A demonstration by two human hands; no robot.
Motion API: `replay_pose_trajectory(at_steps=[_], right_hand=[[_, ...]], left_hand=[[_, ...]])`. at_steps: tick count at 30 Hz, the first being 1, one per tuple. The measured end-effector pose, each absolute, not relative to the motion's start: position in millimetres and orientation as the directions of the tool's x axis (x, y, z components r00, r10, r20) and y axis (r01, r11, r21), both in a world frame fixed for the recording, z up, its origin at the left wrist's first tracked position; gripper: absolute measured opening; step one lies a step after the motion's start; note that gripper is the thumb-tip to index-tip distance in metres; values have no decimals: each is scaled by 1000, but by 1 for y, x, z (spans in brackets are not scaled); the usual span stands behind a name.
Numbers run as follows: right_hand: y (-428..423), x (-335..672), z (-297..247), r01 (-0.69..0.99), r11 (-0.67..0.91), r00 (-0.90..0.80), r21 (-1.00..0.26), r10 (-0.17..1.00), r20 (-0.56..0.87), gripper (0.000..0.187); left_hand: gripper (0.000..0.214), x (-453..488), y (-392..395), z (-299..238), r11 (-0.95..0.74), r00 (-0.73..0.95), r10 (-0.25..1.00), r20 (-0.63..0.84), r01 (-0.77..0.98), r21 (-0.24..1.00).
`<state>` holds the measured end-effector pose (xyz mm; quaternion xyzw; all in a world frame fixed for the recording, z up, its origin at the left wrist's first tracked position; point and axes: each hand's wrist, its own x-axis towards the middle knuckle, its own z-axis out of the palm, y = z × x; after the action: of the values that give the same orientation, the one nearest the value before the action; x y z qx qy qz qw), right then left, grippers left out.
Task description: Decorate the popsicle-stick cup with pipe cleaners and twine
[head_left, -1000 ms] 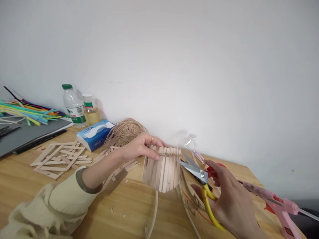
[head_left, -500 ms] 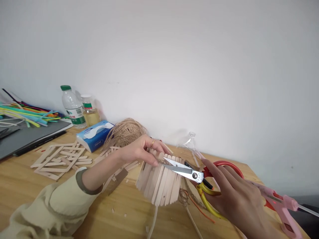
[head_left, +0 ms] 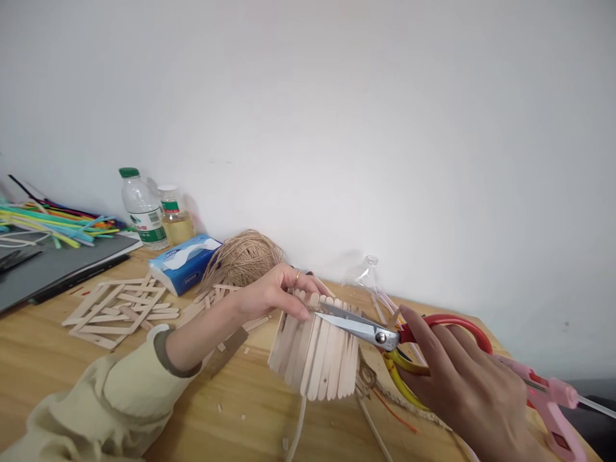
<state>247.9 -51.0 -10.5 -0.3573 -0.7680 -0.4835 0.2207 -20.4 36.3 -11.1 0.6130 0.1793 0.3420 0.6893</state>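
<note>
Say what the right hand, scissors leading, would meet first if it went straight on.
Most likely the left hand, at its thumb: the scissors point there, across the craft-stick panel. Depth is unclear; the blades might catch the panel first.

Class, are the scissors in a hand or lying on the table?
In hand: the right hand holds the scissors by their red and yellow handles, raised above the table.
</note>
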Motion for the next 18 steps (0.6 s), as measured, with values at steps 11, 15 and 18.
replay_pose_trajectory(at_steps=[11, 15, 18], right_hand=[[-45, 244, -15, 821, 470, -546, 325, 477, 689, 39], [-46, 242, -17, 821, 519, -523, 237, 518, 677, 41], [-47, 241, -15, 807, 514, -547, 290, 468, 694, 35]], left_hand=[[20, -20, 36, -13, -11, 681, 708, 187, -255, 967], [20, -22, 37, -13, -70, 686, 692, 224, -245, 967], [19, -22, 38, -12, -79, 683, 693, 232, -248, 966]])
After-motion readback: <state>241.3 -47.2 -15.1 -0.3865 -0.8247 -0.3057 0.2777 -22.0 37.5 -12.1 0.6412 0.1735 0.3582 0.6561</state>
